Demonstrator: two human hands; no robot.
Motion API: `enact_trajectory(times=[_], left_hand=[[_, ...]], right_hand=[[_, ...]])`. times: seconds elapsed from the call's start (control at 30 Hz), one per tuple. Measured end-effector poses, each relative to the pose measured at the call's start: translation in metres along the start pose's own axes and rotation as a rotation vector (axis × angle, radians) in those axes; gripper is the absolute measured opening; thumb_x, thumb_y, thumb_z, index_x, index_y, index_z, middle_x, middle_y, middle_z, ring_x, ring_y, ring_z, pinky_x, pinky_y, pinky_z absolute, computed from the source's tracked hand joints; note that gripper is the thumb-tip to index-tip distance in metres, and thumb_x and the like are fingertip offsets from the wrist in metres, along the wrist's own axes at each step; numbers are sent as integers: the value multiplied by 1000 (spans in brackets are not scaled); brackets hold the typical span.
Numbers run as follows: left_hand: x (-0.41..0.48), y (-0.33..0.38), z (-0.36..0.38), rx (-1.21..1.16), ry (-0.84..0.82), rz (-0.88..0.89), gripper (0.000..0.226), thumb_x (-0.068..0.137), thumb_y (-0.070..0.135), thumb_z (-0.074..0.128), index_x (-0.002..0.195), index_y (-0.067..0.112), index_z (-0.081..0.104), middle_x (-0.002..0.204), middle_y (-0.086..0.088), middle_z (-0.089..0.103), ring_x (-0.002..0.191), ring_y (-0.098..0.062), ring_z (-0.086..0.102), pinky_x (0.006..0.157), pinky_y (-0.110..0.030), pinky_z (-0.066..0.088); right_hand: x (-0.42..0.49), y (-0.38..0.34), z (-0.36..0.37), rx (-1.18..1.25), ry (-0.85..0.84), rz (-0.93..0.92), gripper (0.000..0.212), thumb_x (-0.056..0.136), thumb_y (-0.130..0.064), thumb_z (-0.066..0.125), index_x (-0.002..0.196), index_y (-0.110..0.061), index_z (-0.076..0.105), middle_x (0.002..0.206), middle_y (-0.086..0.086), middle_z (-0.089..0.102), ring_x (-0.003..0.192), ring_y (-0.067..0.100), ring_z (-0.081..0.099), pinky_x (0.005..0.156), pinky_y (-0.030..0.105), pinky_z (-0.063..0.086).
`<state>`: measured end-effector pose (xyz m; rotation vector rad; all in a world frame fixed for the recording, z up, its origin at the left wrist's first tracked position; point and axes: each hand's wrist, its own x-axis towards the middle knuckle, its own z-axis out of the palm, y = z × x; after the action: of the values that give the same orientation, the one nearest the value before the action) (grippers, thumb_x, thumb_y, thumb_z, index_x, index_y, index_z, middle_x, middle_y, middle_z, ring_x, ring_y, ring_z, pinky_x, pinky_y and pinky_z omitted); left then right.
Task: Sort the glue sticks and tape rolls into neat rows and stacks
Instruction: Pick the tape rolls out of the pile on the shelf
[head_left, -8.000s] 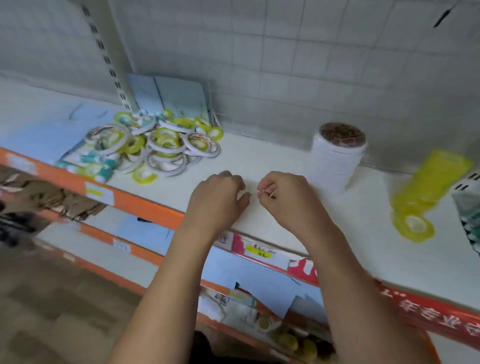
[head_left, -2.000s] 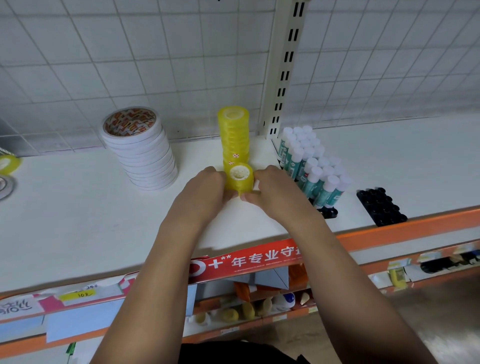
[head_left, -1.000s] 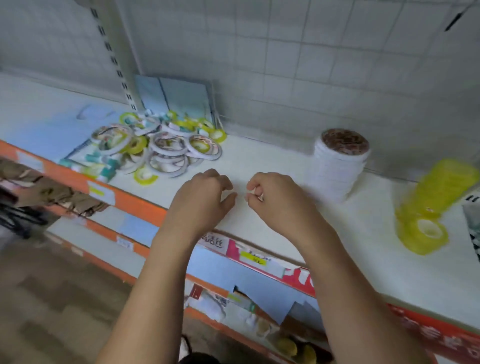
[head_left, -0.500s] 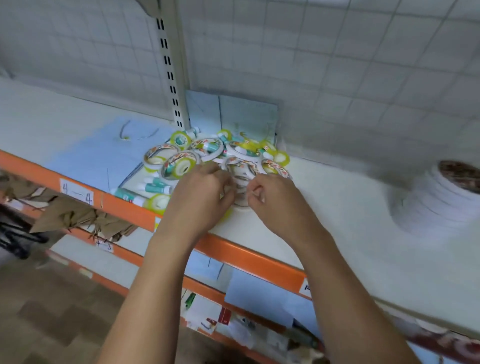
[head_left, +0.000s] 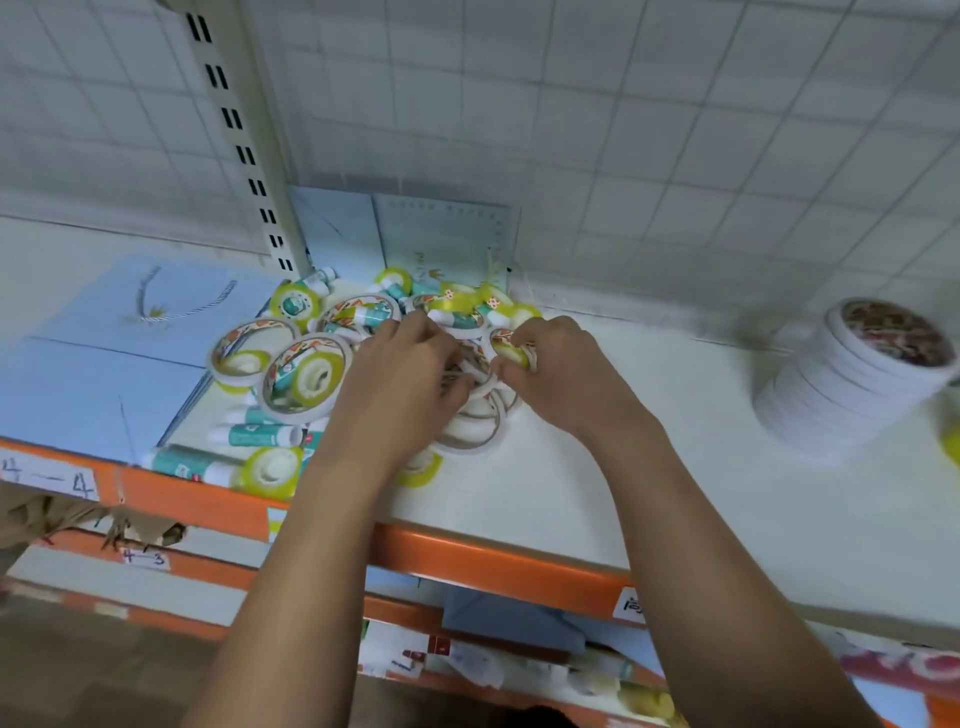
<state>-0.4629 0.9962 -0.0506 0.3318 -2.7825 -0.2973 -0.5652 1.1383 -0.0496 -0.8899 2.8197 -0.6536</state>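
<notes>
**Both hands into the tape heap**

Half a second ago our hands were at the near edge of the heap; now they reach further into it. The left hand (head_left: 400, 384) curls its fingers (head_left: 457, 387) down onto thin white rings, though we cannot tell whether they grip one. The right hand (head_left: 561, 374) pinches a small roll (head_left: 511, 349) with yellow inside. The tape rolls (head_left: 306, 371) lie jumbled at the left of the white shelf (head_left: 727, 493): wide white rings with red-patterned cores, and small yellow-green rolls. Teal-and-white glue sticks (head_left: 257, 434) lie flat among them. Well apart, on the right, stands a stack (head_left: 852, 384) of white rolls.
</notes>
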Motion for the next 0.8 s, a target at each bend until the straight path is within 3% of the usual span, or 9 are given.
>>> enact_trajectory(times=[0.23, 0.43, 0.63, 0.8], left_hand=[[2, 8, 7, 14, -71, -79, 55, 76, 60, 64, 115, 23, 65, 123, -3, 50, 116, -27, 46, 92, -40, 45], [6, 20, 17, 20, -72, -202, 63, 74, 57, 70, 120, 15, 60, 127, -11, 50, 117, -34, 45, 95, -41, 40], [1, 32, 12, 20, -73, -247, 67, 70, 58, 72, 113, 9, 61, 116, -16, 55, 109, -35, 44, 92, -39, 37], [-10, 57, 8, -18, -52, -198, 67, 68, 56, 71, 116, 12, 60, 119, -12, 52, 113, -33, 44, 96, -41, 41]], right_hand=[[29, 12, 0, 127, -278, 21, 81, 80, -64, 62, 146, -27, 31, 145, 3, 45, 131, 30, 41, 103, 46, 41], [26, 29, -12, 181, -273, 11, 84, 74, -64, 69, 145, -31, 37, 142, 3, 47, 126, 27, 47, 100, 43, 45], [-6, 42, -26, 134, -178, -43, 77, 70, -64, 68, 137, -43, 35, 121, -3, 36, 121, 21, 30, 81, 35, 32], [-36, 57, -37, 78, -97, -90, 71, 71, -52, 67, 135, -39, 40, 119, -6, 35, 117, 19, 30, 76, 31, 39]])
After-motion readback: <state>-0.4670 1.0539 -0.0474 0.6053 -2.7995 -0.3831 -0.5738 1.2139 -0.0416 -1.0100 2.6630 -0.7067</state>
